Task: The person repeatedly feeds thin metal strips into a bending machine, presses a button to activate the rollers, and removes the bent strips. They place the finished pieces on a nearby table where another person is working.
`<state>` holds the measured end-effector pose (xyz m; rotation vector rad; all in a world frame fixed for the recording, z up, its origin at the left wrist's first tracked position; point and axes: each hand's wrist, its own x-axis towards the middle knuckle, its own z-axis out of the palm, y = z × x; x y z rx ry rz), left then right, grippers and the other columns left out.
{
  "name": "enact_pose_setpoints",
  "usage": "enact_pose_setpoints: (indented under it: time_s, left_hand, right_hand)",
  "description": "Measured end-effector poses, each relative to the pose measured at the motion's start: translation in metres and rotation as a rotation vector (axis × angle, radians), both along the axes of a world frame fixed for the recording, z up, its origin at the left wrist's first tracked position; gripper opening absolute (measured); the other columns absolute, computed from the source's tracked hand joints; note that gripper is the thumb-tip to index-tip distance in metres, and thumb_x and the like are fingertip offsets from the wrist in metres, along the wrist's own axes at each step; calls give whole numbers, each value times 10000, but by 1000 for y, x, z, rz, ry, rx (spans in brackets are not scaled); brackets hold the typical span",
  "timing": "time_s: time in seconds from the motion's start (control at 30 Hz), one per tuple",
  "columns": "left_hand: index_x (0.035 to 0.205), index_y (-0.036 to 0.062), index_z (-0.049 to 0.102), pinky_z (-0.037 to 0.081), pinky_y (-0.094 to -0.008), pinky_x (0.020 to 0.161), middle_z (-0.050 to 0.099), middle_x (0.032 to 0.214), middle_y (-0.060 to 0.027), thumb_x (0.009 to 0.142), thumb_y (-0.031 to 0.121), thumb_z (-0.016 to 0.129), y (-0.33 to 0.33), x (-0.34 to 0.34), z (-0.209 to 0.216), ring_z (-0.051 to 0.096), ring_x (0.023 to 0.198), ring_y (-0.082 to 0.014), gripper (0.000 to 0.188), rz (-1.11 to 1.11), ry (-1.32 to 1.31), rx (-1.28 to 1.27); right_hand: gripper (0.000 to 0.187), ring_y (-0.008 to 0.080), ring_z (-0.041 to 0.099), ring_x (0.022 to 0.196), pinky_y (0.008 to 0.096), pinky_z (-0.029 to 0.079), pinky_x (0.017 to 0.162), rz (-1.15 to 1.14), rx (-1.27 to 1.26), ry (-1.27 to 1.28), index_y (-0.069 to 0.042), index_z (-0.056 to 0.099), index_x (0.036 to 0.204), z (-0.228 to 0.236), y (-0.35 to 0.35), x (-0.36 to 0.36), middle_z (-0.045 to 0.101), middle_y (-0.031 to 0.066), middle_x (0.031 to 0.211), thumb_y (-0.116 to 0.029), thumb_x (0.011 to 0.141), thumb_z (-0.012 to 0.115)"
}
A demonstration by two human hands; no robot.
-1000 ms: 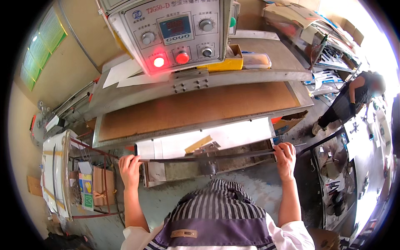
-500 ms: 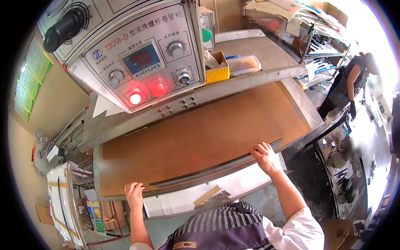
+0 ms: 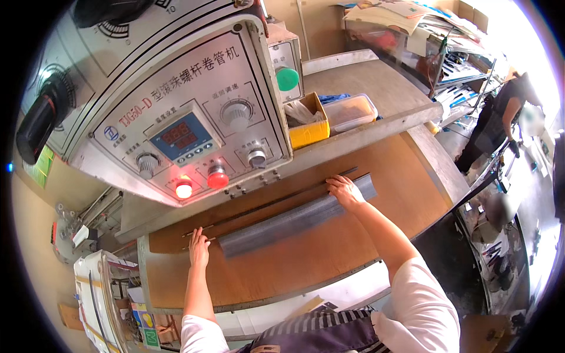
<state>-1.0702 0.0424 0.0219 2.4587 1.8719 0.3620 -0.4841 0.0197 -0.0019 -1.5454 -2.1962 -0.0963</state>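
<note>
A long thin dark rod [image 3: 265,205] lies slantwise across the brown bed [image 3: 282,265] of a machine. From it a grey flexible sheet [image 3: 276,226] spreads toward me, flat on the bed. My left hand [image 3: 199,247] has its fingers closed at the rod's left end, beyond the sheet's left edge. Near the other end, my right hand [image 3: 346,193] reaches over the sheet with curled fingertips on the rod. Its palm hides part of the sheet and rod.
Above the far side hangs a control box [image 3: 188,117] with knobs and a lit red lamp. Behind a metal crossbar [image 3: 376,127] sit a yellow box [image 3: 309,132] and a clear plastic tub [image 3: 351,112]. At far right a person [image 3: 497,120] stands by a cluttered bench.
Both hands have carried the rod away from me, from the bed's near edge toward the crossbar. More of the grey sheet now shows, trailing on my side. The view has shifted, bringing the control box closer.
</note>
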Motion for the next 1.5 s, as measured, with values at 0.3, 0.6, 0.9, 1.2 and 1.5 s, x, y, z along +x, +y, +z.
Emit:
enact_pose_setpoints:
  time_s: [0.3, 0.6, 0.9, 1.2, 1.5]
  left_hand:
    - [987, 107, 672, 374, -465, 1010, 642, 1078, -37, 841, 201, 680, 62, 1, 4, 542, 1109, -278, 173, 60, 153, 49]
    - [1140, 86, 664, 433, -412, 1004, 648, 1181, -138, 826, 139, 677, 102, 9, -43, 538, 1174, -360, 319, 351, 31, 48]
    - [1481, 56, 319, 171, -530, 1163, 281, 1564, -149, 1014, 375, 387, -82, 54, -39, 216, 1462, -328, 569, 395, -58, 8]
    - [1448, 71, 388, 180, -554, 1156, 299, 1544, -168, 948, 359, 533, -156, 149, -19, 240, 1444, -352, 595, -27, 16, -22]
    - [1323, 80, 486, 284, -530, 1060, 433, 1380, -151, 879, 318, 635, -165, 147, -9, 401, 1279, -361, 525, -89, -109, 244]
  right_hand:
    - [145, 227, 575, 1131, 381, 427, 991, -72, -60, -169, -147, 719, 872, 8, 54, -2, 698, 29, 967, -222, 824, 605]
    - [335, 287, 540, 1202, 426, 398, 1051, -295, -93, -172, -14, 666, 1104, -12, 81, -39, 624, 139, 1202, -214, 848, 585]
    - [456, 303, 445, 1320, 476, 259, 1160, -338, -34, 129, 5, 573, 1229, -6, -91, -58, 543, 153, 1352, -304, 897, 616]
    - [563, 287, 468, 1290, 556, 222, 1147, -216, 113, 262, -22, 362, 1426, 123, -49, -65, 594, 138, 1276, -120, 912, 569]
    - [663, 297, 326, 1418, 540, 135, 1172, -208, 535, 175, 1, 298, 1463, 318, -51, -85, 600, 66, 1298, -23, 836, 511]
